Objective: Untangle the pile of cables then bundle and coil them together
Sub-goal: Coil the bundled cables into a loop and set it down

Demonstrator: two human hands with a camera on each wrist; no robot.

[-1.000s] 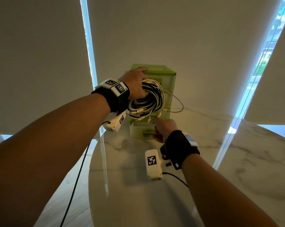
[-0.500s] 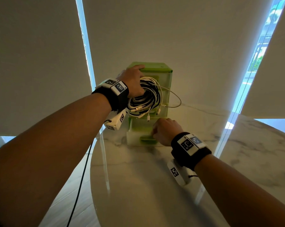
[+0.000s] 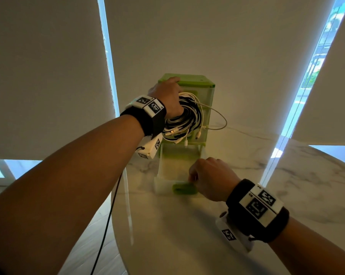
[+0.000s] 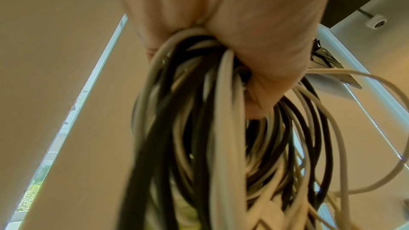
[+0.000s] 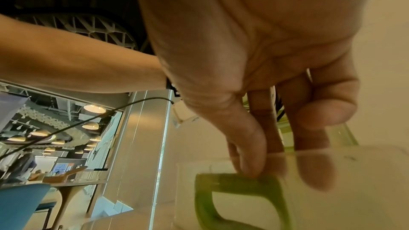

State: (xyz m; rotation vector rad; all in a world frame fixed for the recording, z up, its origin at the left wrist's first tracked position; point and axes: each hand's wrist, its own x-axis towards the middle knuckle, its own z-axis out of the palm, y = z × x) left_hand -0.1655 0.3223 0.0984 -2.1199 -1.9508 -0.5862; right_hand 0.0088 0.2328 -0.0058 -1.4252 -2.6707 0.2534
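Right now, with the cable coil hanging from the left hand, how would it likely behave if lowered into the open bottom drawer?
The cable coil looks floppy: its loops sag below the left hand. It would probably slump and spread. One loose white cable arcs out sideways and may snag the drawer wall. Dangling connectors likely trail behind.

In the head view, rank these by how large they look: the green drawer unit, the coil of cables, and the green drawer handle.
1. drawer unit
2. coil of cables, held by the left hand in front of the unit
3. drawer handle, gripped by the right hand
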